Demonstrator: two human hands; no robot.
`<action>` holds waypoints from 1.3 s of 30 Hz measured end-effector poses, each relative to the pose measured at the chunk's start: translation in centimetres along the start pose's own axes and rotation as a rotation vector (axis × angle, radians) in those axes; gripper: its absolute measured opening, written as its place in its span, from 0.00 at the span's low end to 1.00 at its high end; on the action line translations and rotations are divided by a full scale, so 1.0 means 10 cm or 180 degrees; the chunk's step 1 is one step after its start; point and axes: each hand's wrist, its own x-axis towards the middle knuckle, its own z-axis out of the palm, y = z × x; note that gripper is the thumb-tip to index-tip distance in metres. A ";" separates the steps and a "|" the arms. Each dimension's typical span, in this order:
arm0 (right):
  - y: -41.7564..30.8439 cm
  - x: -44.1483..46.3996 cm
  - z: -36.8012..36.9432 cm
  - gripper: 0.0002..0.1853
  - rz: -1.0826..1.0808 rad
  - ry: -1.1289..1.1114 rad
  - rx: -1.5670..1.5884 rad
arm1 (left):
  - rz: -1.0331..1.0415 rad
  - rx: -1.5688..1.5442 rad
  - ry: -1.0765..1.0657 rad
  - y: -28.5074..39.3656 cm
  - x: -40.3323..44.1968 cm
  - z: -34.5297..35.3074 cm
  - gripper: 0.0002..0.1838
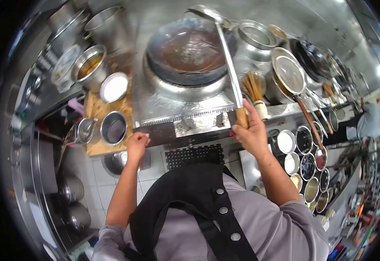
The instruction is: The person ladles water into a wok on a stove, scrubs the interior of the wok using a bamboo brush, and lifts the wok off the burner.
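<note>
My right hand (253, 134) is wrapped round the wooden grip of a long metal ladle (230, 65). The ladle's shaft slants up past the right side of a dark wok (161, 75), and its head is above the wok's far rim. Brownish liquid (179, 50) with a shiny, rippled surface fills the wok, which sits on a round metal burner ring (185, 90). By the stove's front edge, my left hand (137, 143) is loosely closed, with nothing visible in it. A metal pot (113, 135) stands on the wooden board just left of this hand.
On the wooden board (95, 104) is a white bowl (114, 87); a pot of amber liquid (88, 65) stands behind. Right of the wok are a bamboo brush (255, 93) and a mesh strainer (289, 71). Several ingredient tins (304, 139) line my right. Another person (368, 119) stands far right.
</note>
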 end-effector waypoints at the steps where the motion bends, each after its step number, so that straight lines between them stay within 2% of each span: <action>1: -0.11 -0.08 -0.15 0.42 0.0056 0.0243 0.0014 | -0.0148 0.0772 -0.0021 0.14 0.00 0.00 0.16; 2: -0.08 -0.15 -0.38 0.42 -0.0025 0.0420 -0.0282 | -0.0109 0.0784 -0.0078 0.25 0.03 0.13 0.16; 4: -0.12 -0.31 -0.83 0.42 0.0003 0.0671 -0.0613 | 0.1797 0.1352 0.0083 0.51 0.05 0.60 0.18; 5: -0.18 -0.41 -1.02 0.42 0.0102 0.0765 -0.0640 | 0.1771 0.1131 -0.0326 0.84 -0.02 0.92 0.20; 6: -0.22 -0.51 -1.22 0.42 0.0278 0.0752 -0.0236 | 0.1950 0.0867 -0.0885 0.89 0.11 1.28 0.20; 7: -0.30 -0.59 -1.35 0.42 0.0348 0.0786 -0.0325 | 0.2550 0.1131 -0.1163 1.21 0.03 1.59 0.20; 9: -0.38 -0.77 -1.51 0.41 0.0480 0.0844 -0.0165 | 0.3289 0.1247 -0.1798 1.71 -0.10 2.26 0.21; 10: -0.36 -0.84 -1.57 0.42 0.0478 0.0915 0.0038 | 0.3505 0.1166 -0.2026 1.87 -0.14 2.59 0.22; 12: -0.29 -0.97 -1.68 0.43 0.0394 0.0959 0.0391 | 0.4007 0.1681 -0.2224 2.02 -0.03 3.33 0.22; 14: -0.21 -1.09 -1.73 0.44 0.0320 0.1051 0.0533 | 0.4405 0.2489 -0.2238 2.22 0.02 3.88 0.22; 15: -0.13 -1.15 -1.81 0.45 0.0241 0.0954 0.0679 | 0.4415 0.2499 -0.2271 2.30 0.08 4.10 0.22; 17: -0.09 -1.26 -1.83 0.46 0.0256 0.0949 0.1361 | 0.4248 0.4226 -0.2871 2.42 0.18 4.47 0.22; 18: -0.03 -1.30 -1.87 0.47 0.0266 0.0913 0.1480 | 0.4259 0.4230 -0.2887 2.46 0.20 4.59 0.22; 20: 0.07 -1.36 -1.96 0.48 0.0309 0.0907 0.1343 | 0.4322 0.5180 -0.3116 2.55 0.20 4.73 0.20; 21: 0.09 -1.37 -1.99 0.48 0.0334 0.0933 0.1255 | 0.4330 0.5203 -0.3117 2.58 0.22 4.78 0.20; 24: 0.11 -1.34 -2.03 0.47 0.0431 0.0835 0.1279 | 0.4636 0.5047 -0.3254 2.62 0.28 4.80 0.20; 28: 0.21 -1.27 -2.06 0.46 0.0493 0.0744 0.1315 | 0.5252 0.2977 -0.2229 2.73 0.35 4.05 0.25; 31: 0.48 -1.20 -1.96 0.46 0.0580 0.0728 0.1489 | 0.5171 0.1444 -0.1563 2.77 0.16 3.20 0.34; 32: 0.63 -1.15 -1.89 0.46 0.0581 0.0790 0.1277 | 0.5116 0.1082 -0.1295 2.72 0.09 2.94 0.38; 34: 1.05 -1.02 -1.77 0.46 0.0572 0.0908 0.0715 | 0.4993 0.0901 -0.0902 2.66 -0.07 2.41 0.39; 37: 1.74 -0.94 -1.70 0.44 0.0634 0.1020 -0.0485 | 0.5037 0.0781 -0.0454 2.58 -0.35 1.77 0.38; 38: 1.86 -0.92 -1.68 0.44 0.0626 0.0980 -0.0498 | 0.4973 0.0720 -0.0277 2.55 -0.45 1.58 0.37; 39: 1.96 -0.91 -1.67 0.43 0.0584 0.0990 -0.0934 | 0.4911 0.0664 -0.0093 2.53 -0.52 1.43 0.37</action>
